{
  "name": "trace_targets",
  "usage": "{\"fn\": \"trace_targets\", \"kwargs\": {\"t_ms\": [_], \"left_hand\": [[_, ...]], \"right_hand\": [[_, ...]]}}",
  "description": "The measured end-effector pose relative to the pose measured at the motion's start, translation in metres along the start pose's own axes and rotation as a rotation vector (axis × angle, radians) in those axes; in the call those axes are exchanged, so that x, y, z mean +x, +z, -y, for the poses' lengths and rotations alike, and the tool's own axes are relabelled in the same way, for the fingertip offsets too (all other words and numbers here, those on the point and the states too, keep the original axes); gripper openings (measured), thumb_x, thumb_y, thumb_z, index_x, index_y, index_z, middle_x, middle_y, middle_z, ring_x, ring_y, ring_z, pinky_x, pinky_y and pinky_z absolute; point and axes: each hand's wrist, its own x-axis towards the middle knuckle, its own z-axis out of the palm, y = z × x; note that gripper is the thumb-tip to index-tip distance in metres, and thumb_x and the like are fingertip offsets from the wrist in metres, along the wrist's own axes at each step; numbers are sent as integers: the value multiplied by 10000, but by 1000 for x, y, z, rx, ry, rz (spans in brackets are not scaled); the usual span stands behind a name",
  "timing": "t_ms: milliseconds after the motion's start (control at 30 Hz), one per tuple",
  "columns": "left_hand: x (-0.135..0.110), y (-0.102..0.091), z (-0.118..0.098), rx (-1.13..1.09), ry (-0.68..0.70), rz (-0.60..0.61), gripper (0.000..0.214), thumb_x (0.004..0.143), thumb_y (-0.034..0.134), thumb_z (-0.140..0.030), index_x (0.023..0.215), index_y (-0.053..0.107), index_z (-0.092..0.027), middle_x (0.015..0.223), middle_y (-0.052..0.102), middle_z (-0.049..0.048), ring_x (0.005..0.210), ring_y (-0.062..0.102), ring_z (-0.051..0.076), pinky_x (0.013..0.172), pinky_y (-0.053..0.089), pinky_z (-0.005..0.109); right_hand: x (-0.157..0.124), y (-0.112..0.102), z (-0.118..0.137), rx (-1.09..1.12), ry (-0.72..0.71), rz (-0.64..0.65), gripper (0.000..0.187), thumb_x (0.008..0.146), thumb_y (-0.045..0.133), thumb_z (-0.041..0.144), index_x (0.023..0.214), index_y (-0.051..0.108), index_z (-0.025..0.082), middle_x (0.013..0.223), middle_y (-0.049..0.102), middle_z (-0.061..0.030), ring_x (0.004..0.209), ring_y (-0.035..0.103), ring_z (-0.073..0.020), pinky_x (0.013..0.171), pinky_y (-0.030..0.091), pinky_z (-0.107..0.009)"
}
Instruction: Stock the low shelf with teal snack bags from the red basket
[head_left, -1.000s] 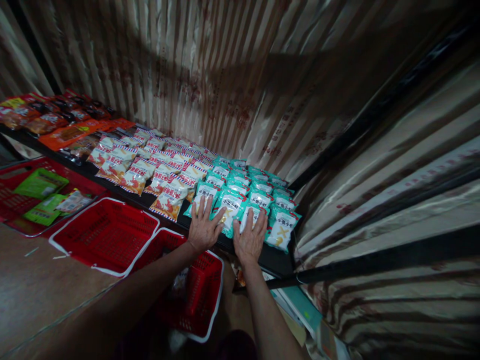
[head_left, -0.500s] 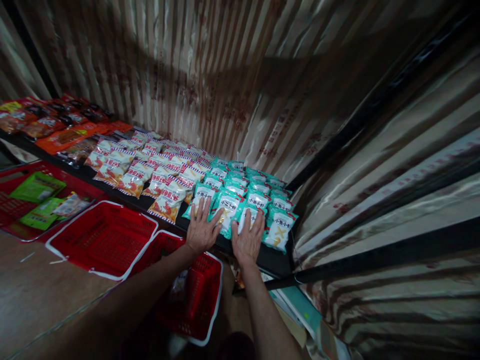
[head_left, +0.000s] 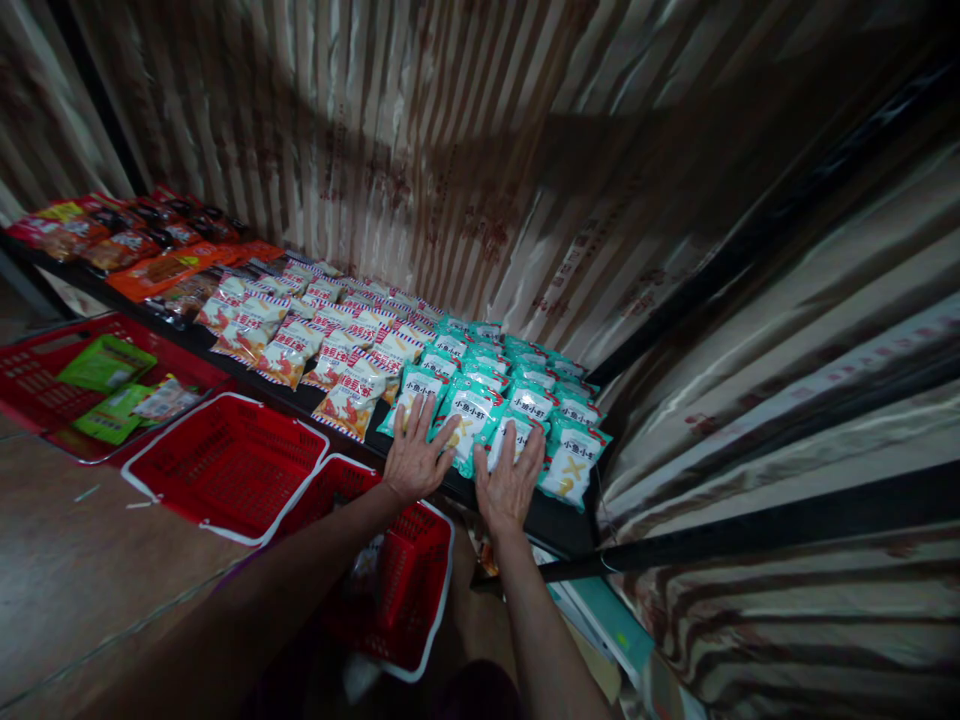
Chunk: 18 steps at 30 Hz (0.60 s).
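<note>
Rows of teal-and-white snack bags [head_left: 532,402] lie at the right end of a black shelf [head_left: 559,525]. My left hand [head_left: 415,460] rests with fingers spread on the front bags, its fingertips over a teal snack bag [head_left: 414,390] and its thumb towards the one beside it. My right hand [head_left: 508,482] lies open against another front bag, covering much of its print. Neither hand grips anything. Just right of my right hand is the corner snack bag [head_left: 574,462]. White snack bags with striped edges [head_left: 352,395] fill the shelf left of my left hand.
Orange and red snack packs [head_left: 120,245] occupy the shelf's far left. Below its front edge stand red baskets [head_left: 225,465], one holding green packets [head_left: 106,362]. Striped curtain [head_left: 360,130] hangs behind and to the right. A black post [head_left: 675,300] rises at the shelf's right end.
The view has turned slightly left, so the shelf and baskets appear shifted to the right. Both hands stay spread on the same front teal bags, which look unmoved on the shelf.
</note>
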Motion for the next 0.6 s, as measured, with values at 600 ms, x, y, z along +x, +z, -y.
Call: {"fn": "trace_targets", "kwargs": {"t_ms": [600], "left_hand": [[-2,0,1,-28,-14,-16,561,896,476,-382,1433,339,-290,1580,60,95,1440,68,331,1122,131,590]], "right_hand": [[-6,-4,4,-56,0,-24,631,901,436,486,1439,317,177,1516,191,-221,1391,200,-370,1001,357,-573]]}}
